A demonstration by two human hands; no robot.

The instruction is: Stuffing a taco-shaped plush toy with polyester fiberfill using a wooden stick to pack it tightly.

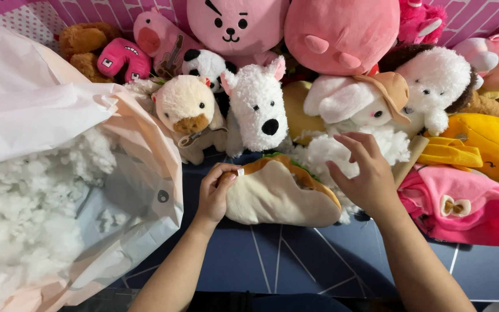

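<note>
Stuffing is the business here, as far as the scene tells: a taco-shaped plush toy [278, 193] lies on the dark blue surface [295, 260] in front of a crowd of soft animals, and it looks already plump and rounded, so by my judgement the filling is largely in, with the opening at its left tip not yet closed. The left hand [215, 193] is curled shut around that left tip, pinching the tan fabric near a small white tag. The right hand [365, 173] hovers just above the toy's right end with fingers spread and loosely bent, gripping nothing, close to a loose tuft of white fluff [324, 153] that sits behind the toy. The toy's long axis runs left to right across the view, slightly tilted so the left tip sits higher; its curved folded edge faces the person and its green-trimmed open edge faces the row of plush animals. At the far left a big pale plastic bag [59, 115] lies open, full of white stuffing [24, 219]. Directly behind the toy stand a white plush dog [258, 107] and a beige capybara plush [187, 107]; a pink plush [463, 208] lies to the right.
</note>
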